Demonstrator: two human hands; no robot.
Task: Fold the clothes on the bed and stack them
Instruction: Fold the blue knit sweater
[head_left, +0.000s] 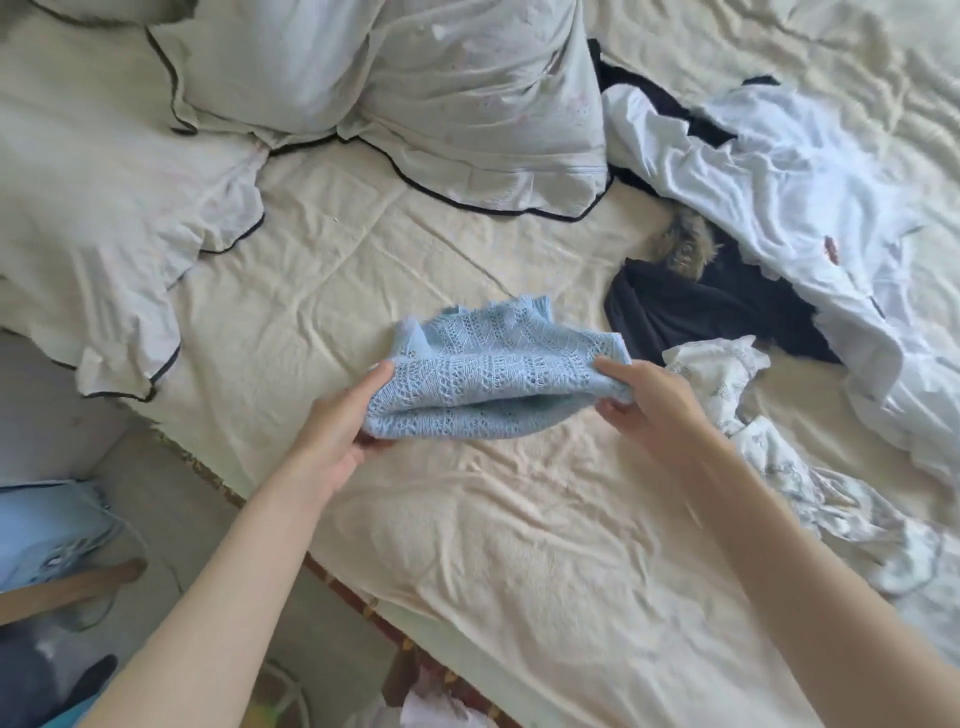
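A light blue knit garment (483, 366), folded into a small bundle, is held just above the cream bed sheet (467, 545) at mid-frame. My left hand (340, 421) grips its left end, thumb on top and fingers underneath. My right hand (649, 395) pinches its right end. Unfolded clothes lie to the right: a dark navy garment with a fur trim (696, 306), a big white garment (810, 208), and a white patterned piece (769, 452).
Two white pillows with black piping (415, 88) and a rumpled cover (104, 218) fill the upper left. The bed's edge runs diagonally at lower left, with floor, a light blue cloth (47, 530) and a wooden piece below it.
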